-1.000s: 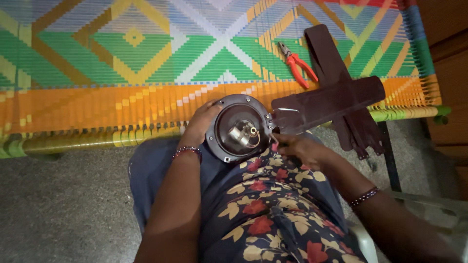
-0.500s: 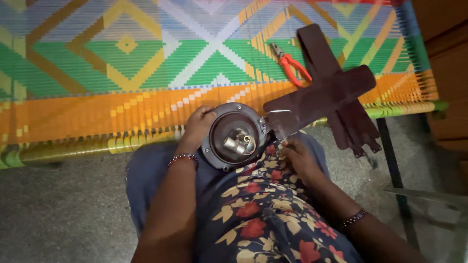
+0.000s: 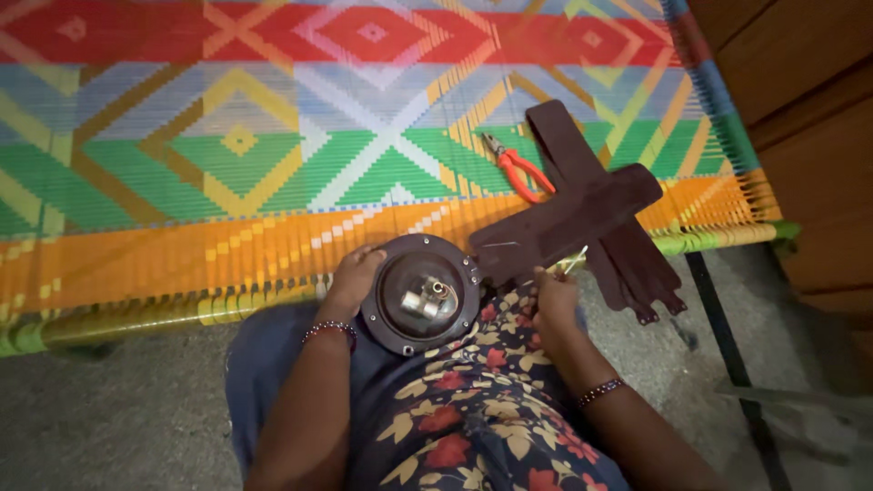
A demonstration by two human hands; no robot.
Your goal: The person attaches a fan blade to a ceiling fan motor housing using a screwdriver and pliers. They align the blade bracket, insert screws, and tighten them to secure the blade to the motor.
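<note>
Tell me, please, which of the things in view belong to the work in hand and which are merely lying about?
In hand:
- round fan motor housing, steadied by the left hand
- dark fan blade fixed to it
- thin tool, kind unclear, in the right hand

Lying about:
- red-handled pliers on the woven cot
- spare blades underneath

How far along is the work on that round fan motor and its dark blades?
One dark brown fan blade sits against the round dark metal motor housing. The left hand steadies the housing; the right hand works under that blade. Loose brown blades and orange-handled pliers lie on the woven cot.
</note>
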